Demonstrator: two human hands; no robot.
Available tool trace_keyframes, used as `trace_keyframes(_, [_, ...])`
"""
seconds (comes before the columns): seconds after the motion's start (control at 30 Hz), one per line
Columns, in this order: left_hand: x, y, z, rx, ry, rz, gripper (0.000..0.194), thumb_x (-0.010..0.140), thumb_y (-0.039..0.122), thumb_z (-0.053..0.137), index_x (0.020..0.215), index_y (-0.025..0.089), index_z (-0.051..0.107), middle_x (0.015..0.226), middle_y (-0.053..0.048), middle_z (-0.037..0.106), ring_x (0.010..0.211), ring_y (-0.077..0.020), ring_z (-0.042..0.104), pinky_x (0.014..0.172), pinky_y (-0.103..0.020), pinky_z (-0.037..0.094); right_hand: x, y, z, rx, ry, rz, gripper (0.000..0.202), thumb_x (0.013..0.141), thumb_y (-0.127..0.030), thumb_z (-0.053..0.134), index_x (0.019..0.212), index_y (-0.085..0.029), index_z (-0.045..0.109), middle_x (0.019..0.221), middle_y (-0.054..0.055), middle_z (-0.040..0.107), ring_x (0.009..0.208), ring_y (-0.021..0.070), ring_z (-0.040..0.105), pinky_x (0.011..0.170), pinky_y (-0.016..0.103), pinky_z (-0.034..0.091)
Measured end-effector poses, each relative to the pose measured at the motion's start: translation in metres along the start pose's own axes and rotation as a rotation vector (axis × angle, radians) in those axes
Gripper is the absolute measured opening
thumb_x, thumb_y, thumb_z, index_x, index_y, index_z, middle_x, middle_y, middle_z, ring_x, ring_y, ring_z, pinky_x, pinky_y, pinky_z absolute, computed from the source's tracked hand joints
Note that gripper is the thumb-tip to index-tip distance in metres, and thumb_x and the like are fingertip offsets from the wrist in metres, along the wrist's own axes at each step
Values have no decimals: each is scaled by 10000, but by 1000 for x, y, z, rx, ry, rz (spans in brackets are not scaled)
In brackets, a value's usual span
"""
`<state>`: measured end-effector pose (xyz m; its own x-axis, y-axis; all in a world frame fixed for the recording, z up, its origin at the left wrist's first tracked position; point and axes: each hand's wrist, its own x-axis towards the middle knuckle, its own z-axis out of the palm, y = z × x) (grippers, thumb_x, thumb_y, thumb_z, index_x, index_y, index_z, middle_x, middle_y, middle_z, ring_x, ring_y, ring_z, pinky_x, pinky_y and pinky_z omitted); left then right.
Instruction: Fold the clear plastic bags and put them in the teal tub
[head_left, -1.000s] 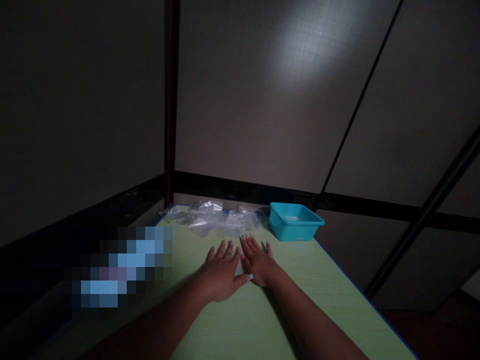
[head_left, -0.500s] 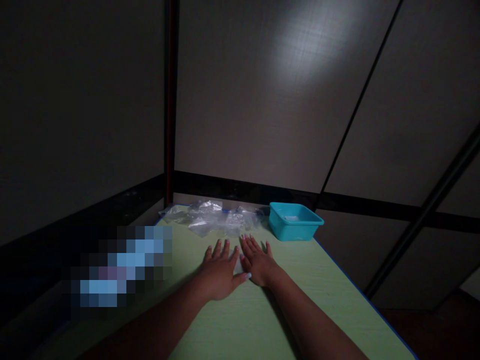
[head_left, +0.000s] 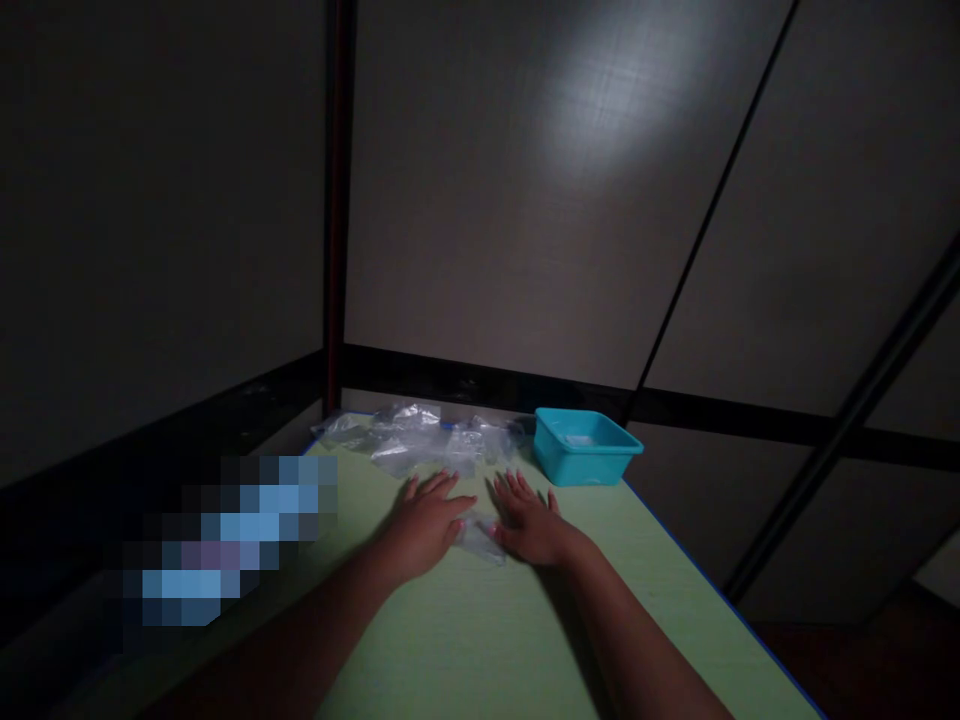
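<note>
A small clear plastic bag [head_left: 481, 538] lies on the green tabletop between my hands. My left hand [head_left: 429, 525] is at its left side, palm down, fingers spread and pointing forward. On the other side, my right hand [head_left: 529, 522] also faces palm down with its fingers apart, its thumb at the bag's right edge. Parts of the bag are hidden under the hands. Beyond the fingertips, several crumpled clear plastic bags [head_left: 424, 440] are spread along the table's far edge.
A turquoise plastic basin [head_left: 589, 465] stands at the far right corner, with something pale inside. The green table [head_left: 450, 650] has a blue edge and sits against panelled walls. A blurred-out bluish patch [head_left: 247, 525] covers the left side.
My hands have moved apart, the left one to the left and the right one to the right. More of the small bag between them now shows.
</note>
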<state>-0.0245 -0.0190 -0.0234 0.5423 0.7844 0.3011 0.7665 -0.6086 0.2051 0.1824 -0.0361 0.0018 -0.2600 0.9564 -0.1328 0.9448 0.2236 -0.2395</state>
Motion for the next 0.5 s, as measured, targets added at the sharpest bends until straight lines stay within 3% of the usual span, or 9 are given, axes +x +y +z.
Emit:
trace_keyframes(0.13, [1,-9,2,-8,-41,-28,423,803,326,500,1211,418,440,1403,-15,301,1307,-250,171,1005,-522,124,-5,-1,-6,18,-132,-66,850,704,-631,472,1363,-356,10,1450,45,-129,1299,275,-159,951,599,-57])
trace_keyframes(0.33, [0,-14,0,-37,-164,-19,421,795,494,475,1209,430,435,1433,-27,216,1322,-281,60,984,-566,100,-5,2,-10,-8,-200,-62,895,670,-645,507,1356,-373,1,1442,56,-161,1289,287,-183,931,630,-32])
trace_keyframes(0.5, [-2,-12,-2,-51,-101,18,466,741,525,539,1184,391,485,1398,-45,309,1311,-290,123,1000,-540,105,-4,16,-12,22,-165,-30,959,620,-575,611,1357,-374,30,1445,66,-139,1292,302,-161,927,638,6])
